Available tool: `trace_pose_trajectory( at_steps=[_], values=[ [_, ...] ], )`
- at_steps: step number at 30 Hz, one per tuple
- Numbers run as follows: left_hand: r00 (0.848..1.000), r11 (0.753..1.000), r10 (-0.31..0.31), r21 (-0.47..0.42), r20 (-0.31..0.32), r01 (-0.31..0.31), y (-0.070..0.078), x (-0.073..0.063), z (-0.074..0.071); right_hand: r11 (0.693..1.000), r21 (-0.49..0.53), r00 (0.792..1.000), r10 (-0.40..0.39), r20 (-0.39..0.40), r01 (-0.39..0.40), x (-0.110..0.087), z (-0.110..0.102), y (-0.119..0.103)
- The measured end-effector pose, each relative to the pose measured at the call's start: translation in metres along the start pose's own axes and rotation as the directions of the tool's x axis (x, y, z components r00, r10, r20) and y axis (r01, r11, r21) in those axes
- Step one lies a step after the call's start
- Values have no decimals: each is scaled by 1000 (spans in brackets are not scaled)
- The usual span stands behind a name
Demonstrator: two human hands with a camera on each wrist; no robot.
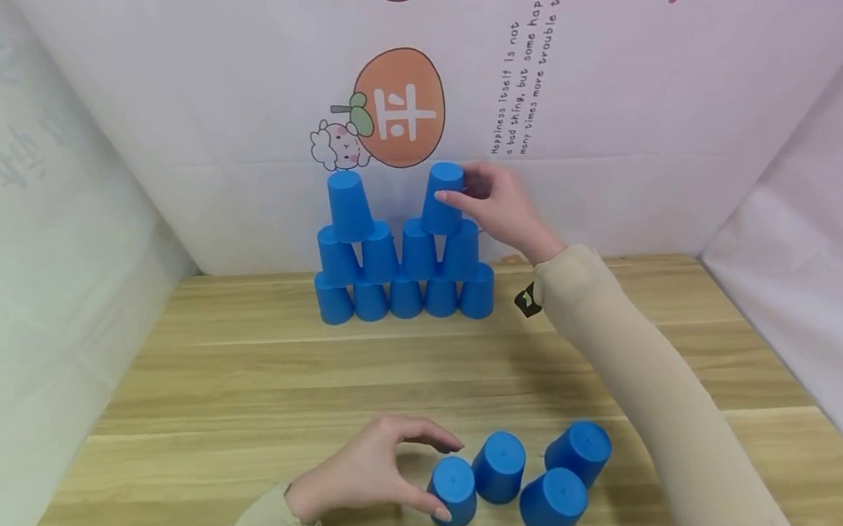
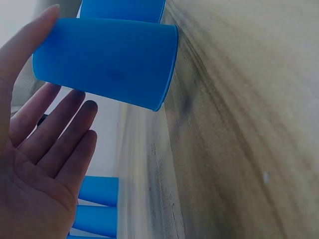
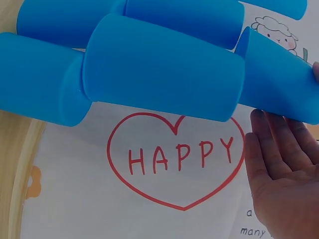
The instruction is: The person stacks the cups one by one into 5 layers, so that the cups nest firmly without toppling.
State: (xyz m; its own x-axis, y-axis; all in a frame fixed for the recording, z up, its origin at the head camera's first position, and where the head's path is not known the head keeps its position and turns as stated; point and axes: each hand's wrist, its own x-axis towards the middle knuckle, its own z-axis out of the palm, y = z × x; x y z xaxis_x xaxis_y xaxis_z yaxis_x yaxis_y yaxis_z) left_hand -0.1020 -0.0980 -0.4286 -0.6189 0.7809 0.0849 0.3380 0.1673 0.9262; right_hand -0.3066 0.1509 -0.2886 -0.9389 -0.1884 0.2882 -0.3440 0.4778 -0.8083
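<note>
We are viewing a stack (image 1: 418, 251) of blue cups standing at 12 o'clock on the tabletop (image 1: 253, 403); at the stack's 1 o'clock, the right hand (image 1: 503, 206) is pinching a third-row cup (image 1: 435, 214) between thumb and fingers. The left hand (image 1: 370, 468), near 6 o'clock, is straddling a near cup (image 1: 453, 494), its thumb appearing to touch while its fingers are standing apart, unclamped. We are judging collapse the main risk: an off-centre release, or a knuckle catching the row below, could be sending the upper cups down. A hasty left-hand grasp could also be tipping the neighbouring loose cups (image 1: 499, 467). We are counting two hands and fifteen cups: five in the bottom row, four in the second, two in the third, including the pinched one, and four unstacked toward 5 o'clock.
</note>
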Motion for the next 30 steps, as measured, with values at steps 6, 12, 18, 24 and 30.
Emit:
trace_pose_trajectory(
  at_steps=[6, 12, 18, 24, 30],
  values=[
    [1000, 1000, -1, -7, 22, 2, 2, 1, 1, 1000, 6, 1000, 7, -1, -7, 1, 3, 0],
    [999, 1000, -2, -15, 41, 2, 1, 1, 2, 1000, 13, 1000, -23, 21, 22, 0, 2, 4],
    [1000, 998, -11, 60, -16, 12, 6, 0, -5, 999, 17, 998, -30, 54, 29, -12, -8, 11],
    [989, 993, -17, 111, -148, 34, 19, 0, -28, 1000, 2, 996, 2, 92, -2, -37, -21, 22],
    [960, 979, 29, 203, -279, 30, 29, 2, -51, 1000, -27, 992, -7, 129, 11, -65, -31, 29]
  ],
)
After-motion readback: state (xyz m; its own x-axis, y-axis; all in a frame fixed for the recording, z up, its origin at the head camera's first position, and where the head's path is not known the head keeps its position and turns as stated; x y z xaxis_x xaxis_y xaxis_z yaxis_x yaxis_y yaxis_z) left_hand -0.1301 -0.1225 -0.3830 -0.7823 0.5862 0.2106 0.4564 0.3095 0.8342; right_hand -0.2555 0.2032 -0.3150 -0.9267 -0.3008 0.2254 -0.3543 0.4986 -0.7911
